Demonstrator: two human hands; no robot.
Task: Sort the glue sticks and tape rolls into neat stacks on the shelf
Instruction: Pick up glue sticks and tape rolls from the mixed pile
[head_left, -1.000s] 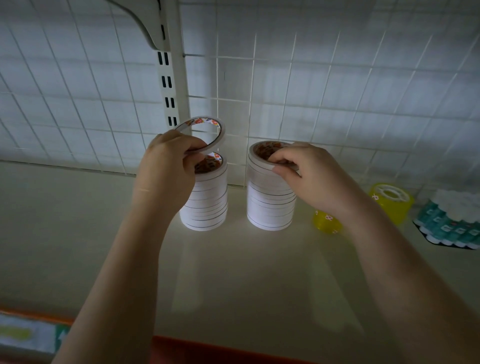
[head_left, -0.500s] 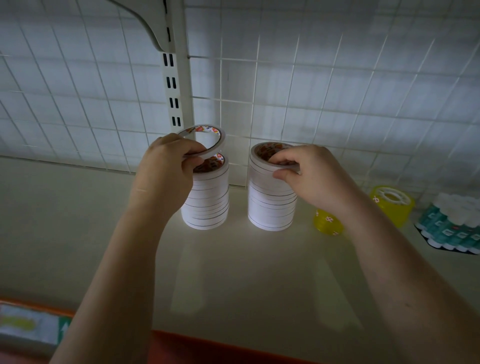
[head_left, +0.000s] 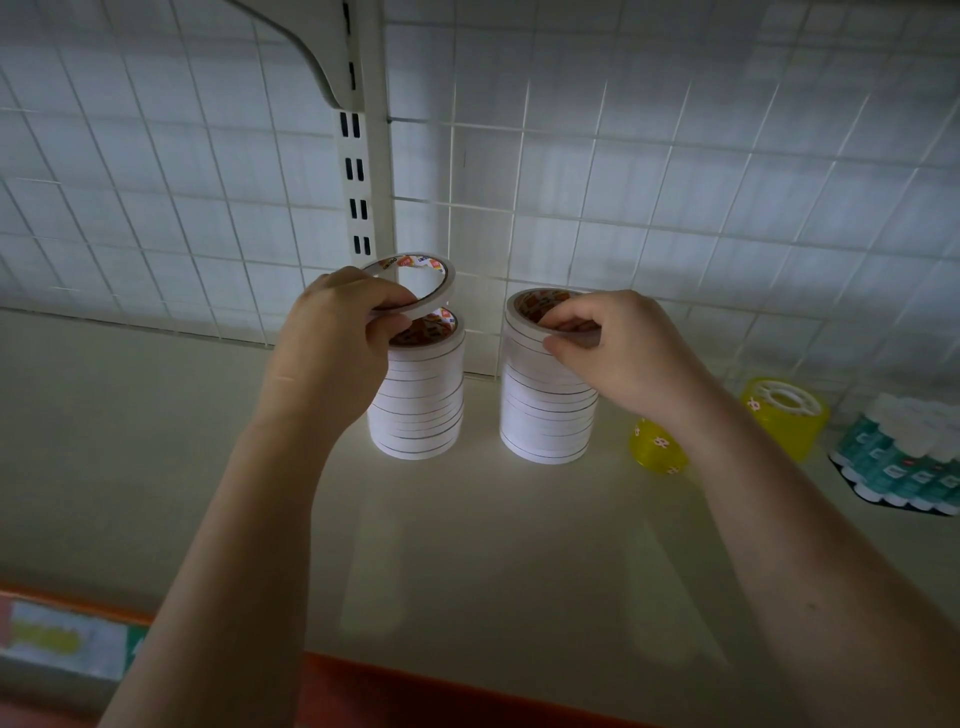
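- Your left hand (head_left: 332, 343) pinches a thin tape roll (head_left: 415, 283) just above the left stack (head_left: 418, 400).
- Your right hand (head_left: 618, 348) pinches the right stack's (head_left: 545, 410) top roll.
- Next: lower it squarely.

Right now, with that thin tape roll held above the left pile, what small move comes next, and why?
Probably lowering the thin tape roll flat onto the left stack: the left hand holds it tilted just above that stack, while the right hand grips the right stack's top.
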